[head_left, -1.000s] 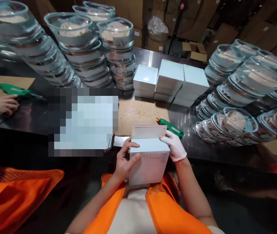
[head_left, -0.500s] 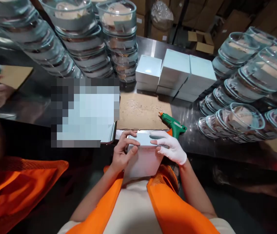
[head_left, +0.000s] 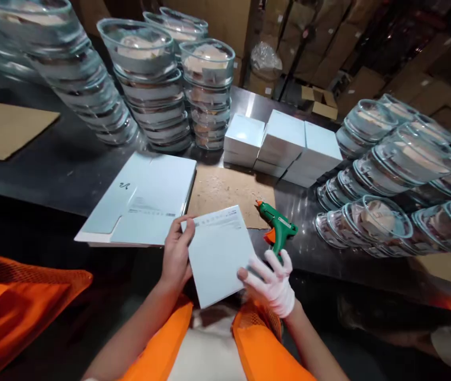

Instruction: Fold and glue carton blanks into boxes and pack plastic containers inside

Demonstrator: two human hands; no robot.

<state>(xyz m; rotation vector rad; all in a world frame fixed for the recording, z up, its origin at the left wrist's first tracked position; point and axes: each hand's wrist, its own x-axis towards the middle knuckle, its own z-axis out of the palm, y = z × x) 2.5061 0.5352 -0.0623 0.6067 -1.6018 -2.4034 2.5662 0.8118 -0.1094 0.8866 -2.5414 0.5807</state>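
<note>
A pale blue box (head_left: 219, 254), now tilted flat-face up, gripped by bare left hand (head_left: 176, 257) and gloved right hand (head_left: 273, 283), nearer than the green glue gun (head_left: 278, 228).

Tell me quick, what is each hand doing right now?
Left hand: closed on the left edge of the pale box.
Right hand, in a white glove: fingers spread, thumb on the box's right edge.

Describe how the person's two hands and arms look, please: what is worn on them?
The left hand is bare, with no glove. The right hand wears a white fabric glove that ends at the wrist. Both forearms are uncovered; no sleeves reach them. An orange mesh vest shows over a pale shirt.
</note>
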